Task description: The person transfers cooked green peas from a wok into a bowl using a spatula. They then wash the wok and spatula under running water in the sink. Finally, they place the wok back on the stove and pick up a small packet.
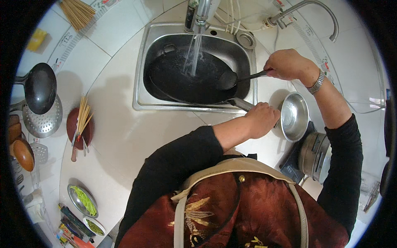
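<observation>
A dark wok (173,82) lies in the stainless steel sink (139,93), its handle (243,104) reaching out over the near right rim. My left hand (262,120) grips the end of that handle. Above the sink's right edge, my right hand (283,66) holds a dark long-handled ladle or spatula (227,81) by its handle. The head of this utensil is inside the wok, near its right side. Water (194,59) runs from the faucet (201,15) into the wok.
A steel bowl (294,117) and a stacked steel pot (310,158) stand to the right. A pot holding chopsticks (83,116), a bowl of green shreds (83,200) and a small bowl (94,225) sit left. Ladles (40,88) hang on the left wall; a second faucet (316,6) projects at upper right.
</observation>
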